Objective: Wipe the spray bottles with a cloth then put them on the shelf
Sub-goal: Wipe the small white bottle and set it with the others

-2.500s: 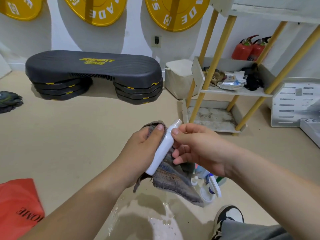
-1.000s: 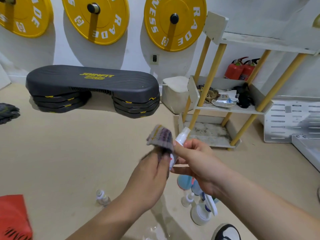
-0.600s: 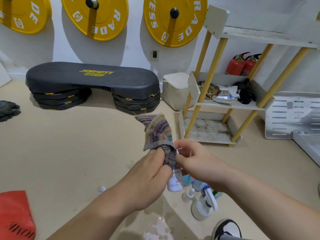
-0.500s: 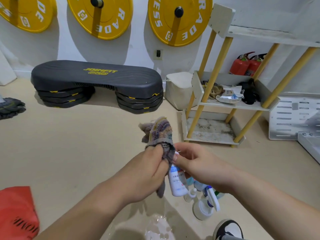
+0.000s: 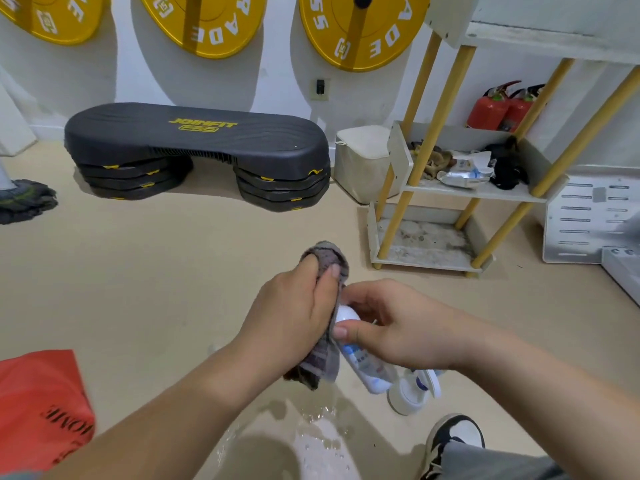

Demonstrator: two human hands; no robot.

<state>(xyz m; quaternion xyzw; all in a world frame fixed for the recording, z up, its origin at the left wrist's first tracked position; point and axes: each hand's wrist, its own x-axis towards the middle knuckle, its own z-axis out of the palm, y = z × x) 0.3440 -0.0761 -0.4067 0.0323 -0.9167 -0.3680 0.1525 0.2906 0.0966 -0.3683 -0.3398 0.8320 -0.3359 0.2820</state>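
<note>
My left fingers (image 5: 323, 271) have clamped the cloth (image 5: 320, 363) over the bottle (image 5: 367, 367) top. It flapped loose 0.5 s ago. Right fingers (image 5: 363, 296) pinch the bottle, tilted above the floor (image 5: 173, 289) — still wiping, shelf (image 5: 512, 196) waits.

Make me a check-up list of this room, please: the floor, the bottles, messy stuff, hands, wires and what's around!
Surface: beige floor, with a wet patch below the hands.
Job's things: white spray bottle touching the grey cloth; more bottles on the floor; shelf with odds and ends on its middle level.
Clutter: red bag, mop head.
Hands: left hand grips the cloth; right hand holds the spray bottle.
Cables: nothing seen.
Surroundings: black step platform, yellow weight plates, red fire extinguishers.
</note>
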